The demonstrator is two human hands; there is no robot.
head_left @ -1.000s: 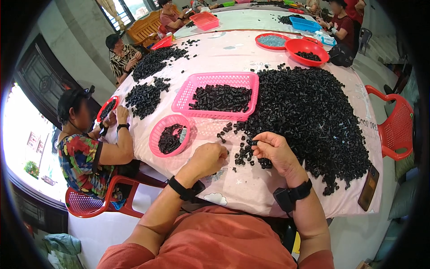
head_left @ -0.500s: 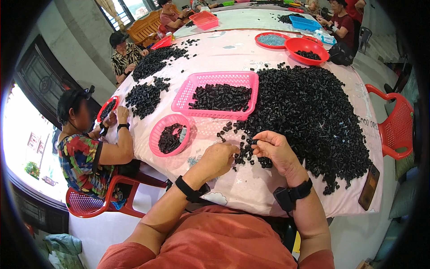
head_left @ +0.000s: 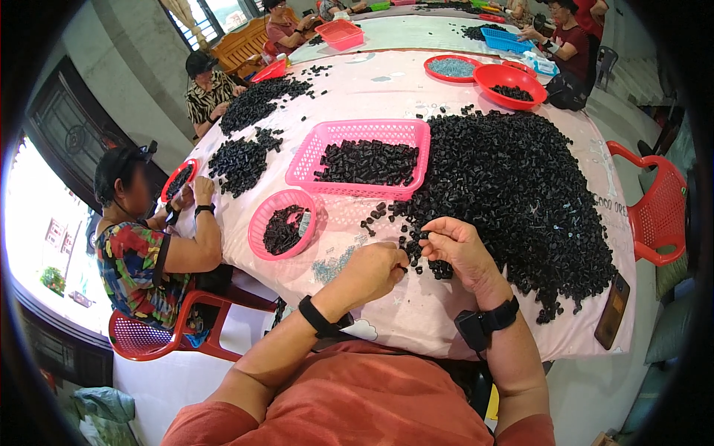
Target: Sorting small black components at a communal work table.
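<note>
Sorting of small black plastic parts at a shared table covered with a pale pink cloth (head_left: 387, 82), read from left to right. At far left a seated co-worker in a multicoloured patterned top (head_left: 130, 260) works over a small red round dish (head_left: 177, 180). Next comes a round pink plastic perforated basket (head_left: 282, 224) partly filled with black parts, then a rectangular pink plastic mesh basket (head_left: 362, 155) holding more of them.

The step in hand appears to be the picking and pairing of single pieces at the near edge of the large heap of small black plastic parts (head_left: 513, 186). The person's left hand (head_left: 370, 270) is curled almost shut, its fingertips bunched toward the right hand; a small dark piece seems pinched at the tips, though what exactly it grips cannot be told. The right hand (head_left: 460, 249) lies just beside it, thumb and forefinger closed together on a small black part at the fringe of the heap, the other fingers loosely bent. The two hands nearly touch.

The next move, as judged here, calls for fine fingertip alignment of the two pieces, then a short reach left to a basket.

At right stand a red plastic chair (head_left: 654, 215) and a dark flat phone (head_left: 612, 320) on the table edge.
</note>
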